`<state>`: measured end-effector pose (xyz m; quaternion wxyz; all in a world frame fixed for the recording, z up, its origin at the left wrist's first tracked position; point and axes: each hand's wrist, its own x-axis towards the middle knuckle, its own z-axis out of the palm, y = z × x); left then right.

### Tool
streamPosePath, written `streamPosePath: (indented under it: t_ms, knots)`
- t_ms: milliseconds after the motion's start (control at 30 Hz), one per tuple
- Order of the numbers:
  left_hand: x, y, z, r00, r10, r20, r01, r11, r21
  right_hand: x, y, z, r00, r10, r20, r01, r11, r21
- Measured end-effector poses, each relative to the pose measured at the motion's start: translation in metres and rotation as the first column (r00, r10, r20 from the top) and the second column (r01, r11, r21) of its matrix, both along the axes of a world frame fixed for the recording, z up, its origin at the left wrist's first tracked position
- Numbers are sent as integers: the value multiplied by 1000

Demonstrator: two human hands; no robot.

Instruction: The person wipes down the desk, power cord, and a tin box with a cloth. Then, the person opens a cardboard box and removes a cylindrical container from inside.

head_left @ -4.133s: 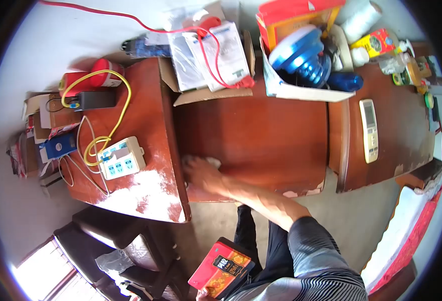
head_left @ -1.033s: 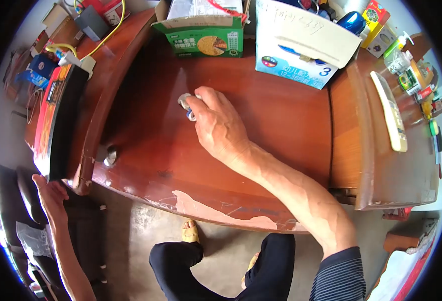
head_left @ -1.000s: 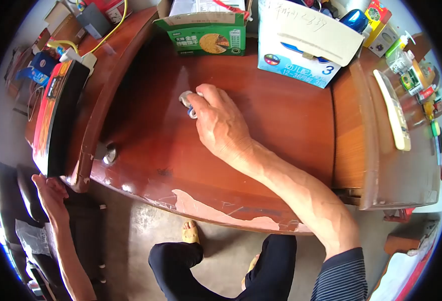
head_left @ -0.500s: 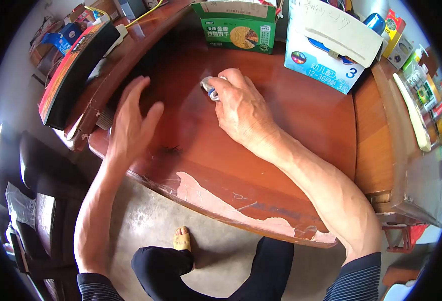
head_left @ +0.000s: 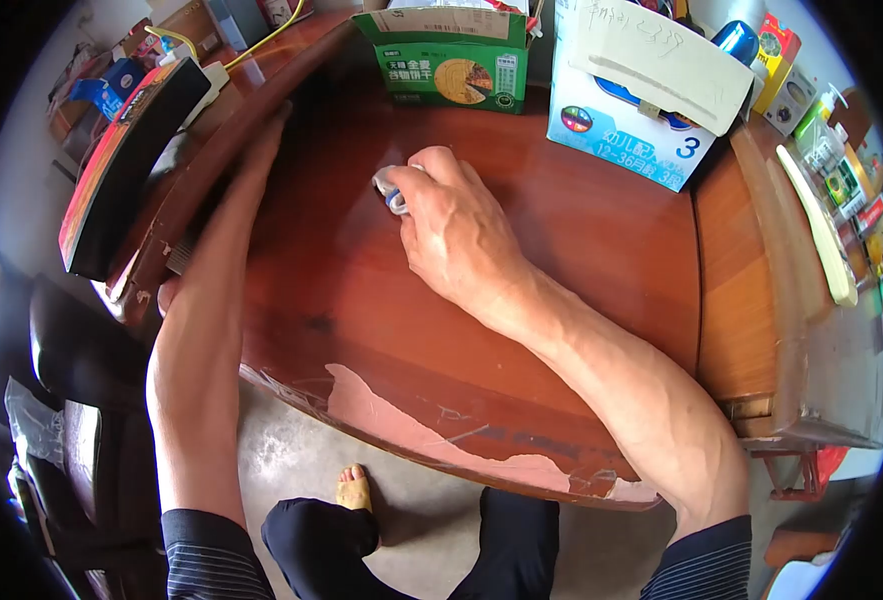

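Note:
My right hand [head_left: 456, 225] is closed around a small silver-white object with a blue band [head_left: 391, 190]. Its exact kind is hard to make out, as the fingers cover most of it. The hand is over the middle of the reddish-brown wooden tabletop [head_left: 581, 270]. My left hand [head_left: 264, 165] reaches forward beside the raised wooden ledge on the left. It appears edge-on and dim, so its fingers do not show clearly. A dark mark [head_left: 318, 323] lies on the tabletop between my arms.
At the back stand a green biscuit box [head_left: 451, 80] and a white-and-blue carton [head_left: 626, 130]. A red-and-black panel [head_left: 126, 165] leans along the left ledge. Bottles [head_left: 841, 180] crowd the right side. Peeled veneer [head_left: 391, 410] marks the front edge.
My left hand, earlier open with fingers spread over the table's left part, has moved forward along the ledge. My right hand keeps hold of the silver-white object. The view has shifted slightly.

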<state>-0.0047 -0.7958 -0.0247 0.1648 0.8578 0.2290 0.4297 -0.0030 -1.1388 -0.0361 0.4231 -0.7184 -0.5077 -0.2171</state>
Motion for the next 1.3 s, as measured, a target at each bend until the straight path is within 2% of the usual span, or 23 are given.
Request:
streamPosePath:
  t_ms: [67,133,167,233,267,333,367,433,467,533,567,633,667,733,767,833,900,1000,1033,1100,1167,1267,1300]
  knots:
    - [-7,-4,4,999,-43,-18,43,999,-23,0,0,0,1000,-10,-3,10,1000,-21]
    - [-21,-22,13,998,-54,24,57,987,-153,-2,1,1,1000,-15,-4,15,999,-34]
    - [-22,-20,12,998,-51,27,54,987,-149,-1,0,0,1000,-13,2,13,1000,-25]
    - [-23,-16,9,975,-188,119,198,977,-84,1,0,0,1000,-7,16,7,1000,-12]
    - [-24,-19,8,975,-185,122,195,977,-80,1,0,0,1000,1,13,-1,1000,-5]
    - [-24,-36,7,968,-157,195,197,958,-206,0,0,1,1000,10,13,-10,1000,5]
    - [-27,-40,6,968,-155,196,194,959,-204,0,0,2,1000,2,-21,-3,1000,-9]
    - [-36,-49,7,992,-58,112,67,994,-81,-2,-2,2,998,-4,-59,3,1000,-19]
    - [-41,-57,9,992,-58,115,66,995,-70,-1,-3,3,996,-6,-88,5,1000,-12]
    - [-58,-81,10,961,-163,225,188,978,-92,-1,-3,4,994,4,-110,-3,1000,9]
    - [-66,-97,16,960,-158,231,180,981,-77,0,-3,4,993,-49,-103,50,999,7]
    - [-84,-132,26,961,-109,252,166,962,-217,1,-3,3,991,-94,-91,96,995,14]
    - [-93,-145,26,960,-105,259,162,965,-208,2,-2,0,988,-129,-89,131,991,16]
    - [-111,-165,28,929,-99,358,226,916,-332,1,-5,3,977,-192,-93,191,981,-19]
    - [-124,-172,31,927,-96,363,223,919,-324,2,-5,3,979,-185,-88,185,983,-11]
    - [-146,-185,40,958,-70,279,199,863,-465,4,-4,1,977,-190,-99,190,982,-11]
    - [-161,-189,37,966,-11,257,131,881,-454,2,-4,4,974,-199,-112,199,980,-17]
    - [-180,-203,39,990,106,96,-41,853,-520,6,-3,-1,979,-180,-98,183,983,19]
    - [-186,-205,37,989,110,101,-42,854,-519,8,-2,-3,980,-176,-93,179,984,21]
    - [-197,-215,37,984,-19,177,112,839,-532,8,-3,-2,977,-191,-93,195,980,30]
    - [-218,-231,37,961,-67,270,230,735,-638,8,-5,-2,977,-181,-113,184,983,17]
    - [-256,-230,26,957,-64,284,226,777,-587,6,-8,1,980,-150,-131,154,988,24]
    - [-268,-231,25,933,-51,357,271,754,-599,6,-8,3,981,-141,-134,145,989,21]
